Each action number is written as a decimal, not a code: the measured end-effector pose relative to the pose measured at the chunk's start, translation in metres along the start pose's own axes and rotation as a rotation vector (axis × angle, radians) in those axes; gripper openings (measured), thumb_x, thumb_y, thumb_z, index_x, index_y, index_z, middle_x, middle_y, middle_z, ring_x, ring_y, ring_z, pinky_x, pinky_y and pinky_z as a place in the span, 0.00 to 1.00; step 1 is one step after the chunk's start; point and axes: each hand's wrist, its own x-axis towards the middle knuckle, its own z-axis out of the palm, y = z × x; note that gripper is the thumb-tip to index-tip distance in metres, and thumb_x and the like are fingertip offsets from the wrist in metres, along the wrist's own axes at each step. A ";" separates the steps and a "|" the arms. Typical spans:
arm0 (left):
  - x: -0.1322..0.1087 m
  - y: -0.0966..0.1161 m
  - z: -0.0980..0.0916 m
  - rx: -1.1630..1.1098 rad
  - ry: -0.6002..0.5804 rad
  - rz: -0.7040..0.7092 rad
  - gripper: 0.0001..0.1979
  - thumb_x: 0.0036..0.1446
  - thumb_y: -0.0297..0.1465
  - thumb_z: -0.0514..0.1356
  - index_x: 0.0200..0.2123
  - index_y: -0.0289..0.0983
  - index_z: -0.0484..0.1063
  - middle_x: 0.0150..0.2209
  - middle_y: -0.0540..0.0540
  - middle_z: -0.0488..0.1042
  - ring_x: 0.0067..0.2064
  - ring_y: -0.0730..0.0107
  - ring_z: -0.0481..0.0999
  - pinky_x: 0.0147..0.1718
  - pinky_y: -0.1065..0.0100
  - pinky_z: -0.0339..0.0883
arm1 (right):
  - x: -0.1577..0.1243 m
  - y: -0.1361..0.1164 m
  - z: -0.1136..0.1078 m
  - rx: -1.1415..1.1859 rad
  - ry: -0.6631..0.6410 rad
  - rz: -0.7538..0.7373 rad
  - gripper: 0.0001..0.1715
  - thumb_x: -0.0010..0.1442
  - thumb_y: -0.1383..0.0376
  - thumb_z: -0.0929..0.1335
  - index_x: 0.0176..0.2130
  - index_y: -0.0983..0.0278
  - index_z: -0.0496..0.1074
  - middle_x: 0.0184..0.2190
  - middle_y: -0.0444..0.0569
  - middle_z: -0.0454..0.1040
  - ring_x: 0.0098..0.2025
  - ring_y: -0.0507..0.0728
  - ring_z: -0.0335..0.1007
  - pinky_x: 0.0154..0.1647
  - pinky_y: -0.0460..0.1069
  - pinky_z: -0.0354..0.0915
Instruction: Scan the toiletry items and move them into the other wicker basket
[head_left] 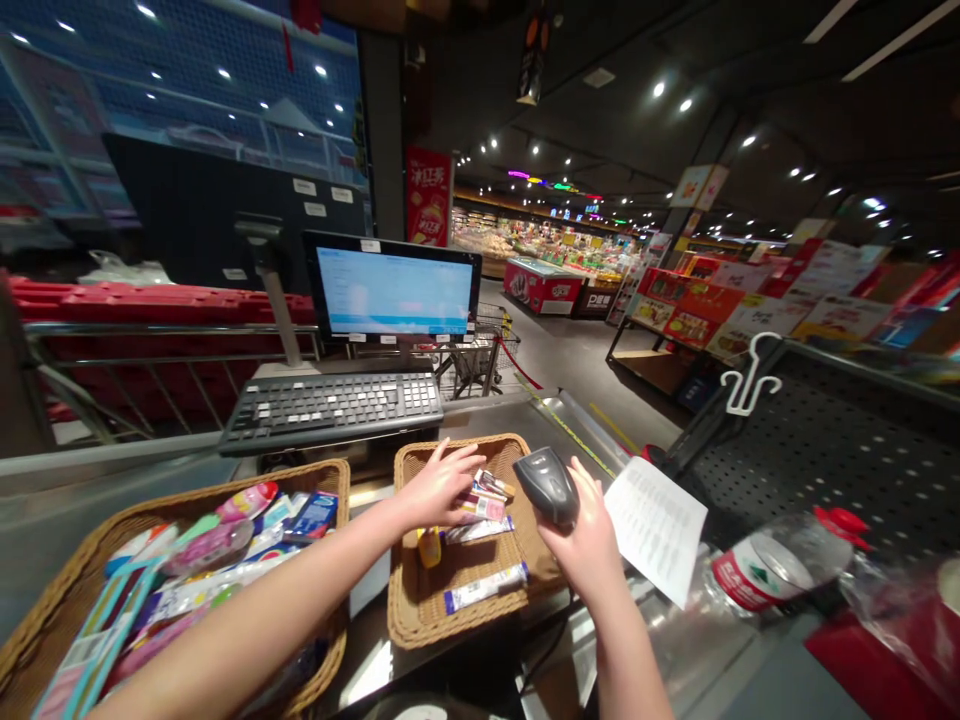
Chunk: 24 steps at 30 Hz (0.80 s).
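My right hand (581, 530) is wrapped round a dark barcode scanner (550, 484), held up beside the right rim of a small wicker basket (405, 620). Over the same basket my left hand (448, 487) reaches with its fingers spread and stretched out. Just under those fingers lie a pink-and-white packet (486, 507) and a small brown-and-white packet (493, 485); whether the fingertips touch them I cannot tell. A yellow item (429, 547), a slim white-and-blue packet (480, 530) and a white tube-shaped pack with blue ends (486, 588) also lie in the basket.
A larger wicker basket (342, 500) full of packaged goods stands at the left. Behind are a keyboard (337, 408) and a lit monitor (397, 290). To the right are a printed sheet (655, 525), a big plastic bottle (772, 565) with a red cap and a white hanger (750, 380).
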 end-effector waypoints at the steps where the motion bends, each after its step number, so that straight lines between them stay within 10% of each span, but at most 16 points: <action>1: -0.003 0.000 -0.007 0.013 0.015 0.002 0.11 0.52 0.38 0.63 0.36 0.38 0.74 0.65 0.41 0.61 0.68 0.51 0.51 0.65 0.42 0.27 | 0.000 -0.002 0.000 0.002 -0.003 -0.008 0.29 0.53 0.64 0.68 0.55 0.65 0.64 0.56 0.59 0.68 0.68 0.70 0.51 0.65 0.73 0.46; 24: -0.118 -0.042 -0.147 0.342 0.485 -0.233 0.13 0.55 0.36 0.59 0.44 0.40 0.73 0.68 0.40 0.54 0.69 0.52 0.51 0.65 0.41 0.31 | 0.041 -0.111 0.019 0.073 -0.050 -0.363 0.28 0.52 0.66 0.67 0.53 0.60 0.67 0.57 0.54 0.68 0.68 0.72 0.48 0.64 0.75 0.45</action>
